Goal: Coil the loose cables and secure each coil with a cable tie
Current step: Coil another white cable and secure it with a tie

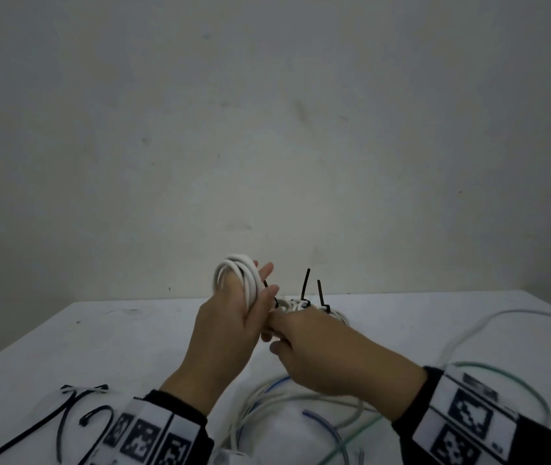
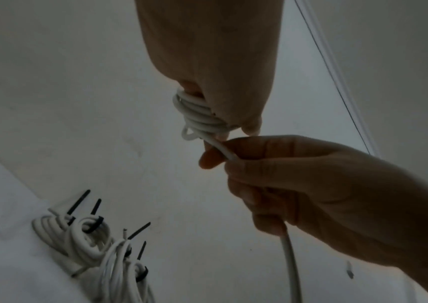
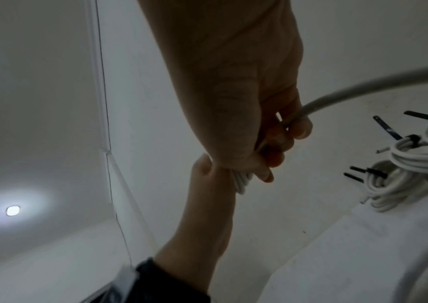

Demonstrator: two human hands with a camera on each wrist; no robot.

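My left hand [image 1: 230, 317] grips the white cable coil [image 1: 238, 273] above the tabletop [image 1: 99, 337] while my right hand [image 1: 314, 347] pinches its free run, and slack there could let the untied loops spring open.

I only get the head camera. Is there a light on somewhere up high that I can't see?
Observer: Yes, a round ceiling light glows in the right wrist view.
Child: What is the right hand doing underneath?
Observer: Its fingers curl round the white cable, which hangs down below the fist.
Child: How many black tie tails stick up from the finished coils?
Observer: The left wrist view shows four; your view shows fewer.
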